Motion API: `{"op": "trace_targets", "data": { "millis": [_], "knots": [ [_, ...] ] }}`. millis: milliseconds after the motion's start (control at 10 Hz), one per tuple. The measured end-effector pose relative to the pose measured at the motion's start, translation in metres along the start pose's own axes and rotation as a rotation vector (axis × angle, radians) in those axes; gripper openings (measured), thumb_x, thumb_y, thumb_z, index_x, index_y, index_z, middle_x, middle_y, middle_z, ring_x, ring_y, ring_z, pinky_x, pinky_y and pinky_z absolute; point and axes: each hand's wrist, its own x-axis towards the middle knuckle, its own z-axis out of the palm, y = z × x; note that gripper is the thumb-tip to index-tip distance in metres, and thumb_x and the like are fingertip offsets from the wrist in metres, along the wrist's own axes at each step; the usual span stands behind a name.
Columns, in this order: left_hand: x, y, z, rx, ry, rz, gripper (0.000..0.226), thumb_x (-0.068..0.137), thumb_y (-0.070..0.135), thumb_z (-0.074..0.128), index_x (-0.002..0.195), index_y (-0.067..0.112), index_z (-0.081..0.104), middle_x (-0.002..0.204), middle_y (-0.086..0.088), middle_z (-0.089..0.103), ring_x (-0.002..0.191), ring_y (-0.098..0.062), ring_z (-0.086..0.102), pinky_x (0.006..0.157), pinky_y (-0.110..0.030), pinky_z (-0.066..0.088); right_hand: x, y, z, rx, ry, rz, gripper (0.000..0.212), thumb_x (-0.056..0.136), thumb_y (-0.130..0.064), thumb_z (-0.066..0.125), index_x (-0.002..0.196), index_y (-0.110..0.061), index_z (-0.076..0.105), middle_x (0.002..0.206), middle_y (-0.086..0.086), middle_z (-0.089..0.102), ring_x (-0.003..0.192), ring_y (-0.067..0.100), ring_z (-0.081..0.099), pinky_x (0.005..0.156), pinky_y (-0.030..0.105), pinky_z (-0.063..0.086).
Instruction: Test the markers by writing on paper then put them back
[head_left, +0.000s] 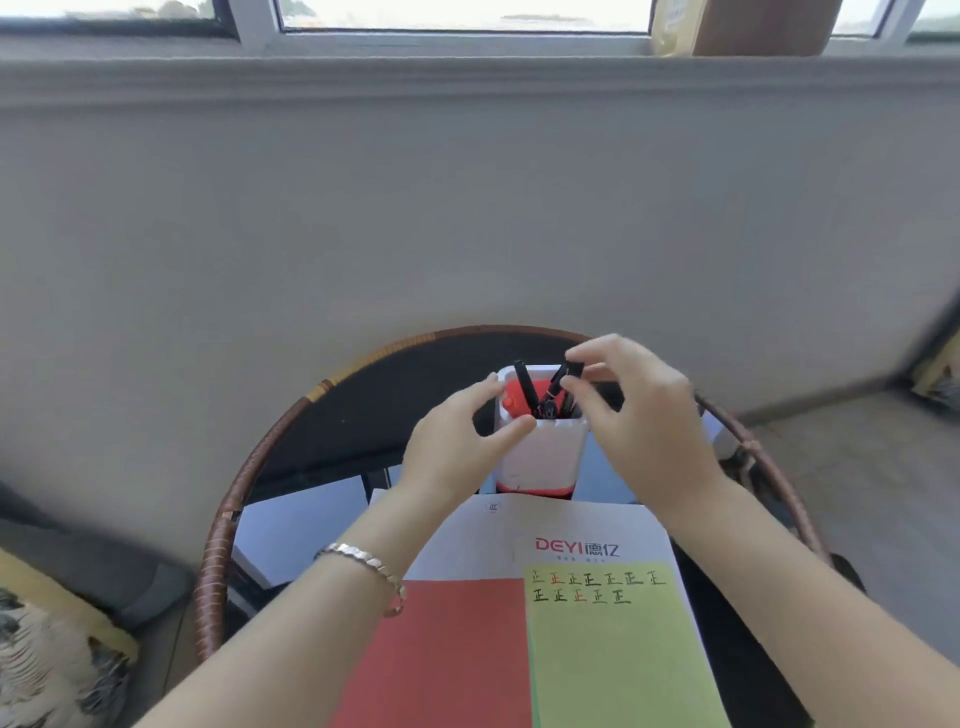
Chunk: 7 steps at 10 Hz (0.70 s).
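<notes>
Head cam: left hand (460, 441) curled round the top left corner of the white holder (540, 452), thumb on the front rim. Right hand (641, 415) fingers (589, 353) pinching the top of a tilted black marker (557, 383), lower end down in the holder among other markers (524, 387). Holder upright on the round table (374, 410), just behind the green paper (618, 654) with test marks, red paper (447, 665) alongside.
</notes>
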Motion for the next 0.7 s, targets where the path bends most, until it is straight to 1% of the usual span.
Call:
{"op": "trace_targets", "data": {
  "millis": [100, 200, 300, 400, 500, 600, 700],
  "knots": [
    [-0.001, 0.002, 0.000, 0.124, 0.028, 0.046, 0.055, 0.084, 0.047, 0.058, 0.134, 0.029, 0.044, 0.141, 0.012, 0.043, 0.131, -0.006, 0.036, 0.101, -0.026, 0.033, -0.012, 0.012, 0.021, -0.208, 0.037, -0.076, 0.011, 0.079, -0.016, 0.060, 0.079, -0.010, 0.068, 0.078, 0.001, 0.071, 0.088, 0.020, 0.060, 0.086, 0.030, 0.036],
    [-0.001, 0.004, 0.000, 0.198, 0.034, 0.070, 0.052, 0.086, 0.048, 0.054, 0.134, 0.031, 0.045, 0.143, 0.014, 0.039, 0.132, -0.004, 0.033, 0.099, -0.025, 0.034, -0.017, 0.017, 0.028, -0.259, 0.119, -0.068, 0.015, 0.080, -0.019, 0.059, 0.078, -0.010, 0.071, 0.080, -0.002, 0.073, 0.103, 0.017, 0.047, 0.089, 0.033, 0.034],
    [-0.002, 0.007, -0.001, 0.244, 0.033, 0.073, 0.048, 0.087, 0.051, 0.050, 0.132, 0.034, 0.046, 0.143, 0.014, 0.039, 0.129, -0.007, 0.039, 0.091, -0.027, 0.040, -0.014, 0.013, 0.026, -0.274, -0.029, 0.034, 0.011, 0.077, -0.019, 0.062, 0.079, -0.013, 0.071, 0.072, -0.001, 0.070, 0.091, 0.021, 0.058, 0.083, 0.039, 0.042],
    [-0.004, 0.011, -0.002, 0.253, 0.043, 0.096, 0.041, 0.088, 0.049, 0.050, 0.127, 0.035, 0.050, 0.141, 0.015, 0.042, 0.125, -0.009, 0.044, 0.083, -0.024, 0.039, -0.009, 0.004, 0.016, -0.236, -0.142, 0.078, 0.015, 0.073, -0.009, 0.068, 0.086, -0.013, 0.070, 0.075, 0.000, 0.069, 0.089, 0.025, 0.060, 0.084, 0.036, 0.035],
    [-0.006, 0.018, -0.006, 0.171, -0.034, 0.068, 0.033, 0.090, 0.041, 0.051, 0.121, 0.030, 0.052, 0.130, 0.015, 0.050, 0.113, -0.011, 0.050, 0.089, -0.031, 0.044, -0.010, -0.005, -0.011, -0.119, -0.119, 0.101, 0.017, 0.075, -0.008, 0.065, 0.090, -0.016, 0.069, 0.075, -0.002, 0.067, 0.086, 0.020, 0.059, 0.083, 0.035, 0.042],
    [-0.002, 0.029, -0.014, 0.024, -0.162, -0.072, 0.020, 0.091, 0.025, 0.053, 0.111, 0.027, 0.048, 0.101, 0.013, 0.046, 0.079, 0.003, 0.042, 0.062, -0.011, 0.034, -0.007, -0.008, -0.043, 0.007, -0.323, 0.319, 0.014, 0.084, -0.014, 0.058, 0.093, -0.018, 0.068, 0.084, -0.004, 0.069, 0.082, 0.010, 0.061, 0.078, 0.031, 0.052],
    [0.000, 0.044, -0.037, -0.154, -0.023, -0.213, 0.041, 0.089, 0.011, 0.049, 0.129, 0.018, 0.042, 0.130, -0.004, 0.048, 0.106, -0.009, 0.047, 0.083, -0.023, 0.038, -0.002, -0.010, -0.068, -0.055, -0.709, 0.517, 0.011, 0.086, -0.027, 0.056, 0.093, -0.026, 0.065, 0.087, -0.008, 0.066, 0.083, 0.010, 0.063, 0.075, 0.029, 0.053]
  ]
}}
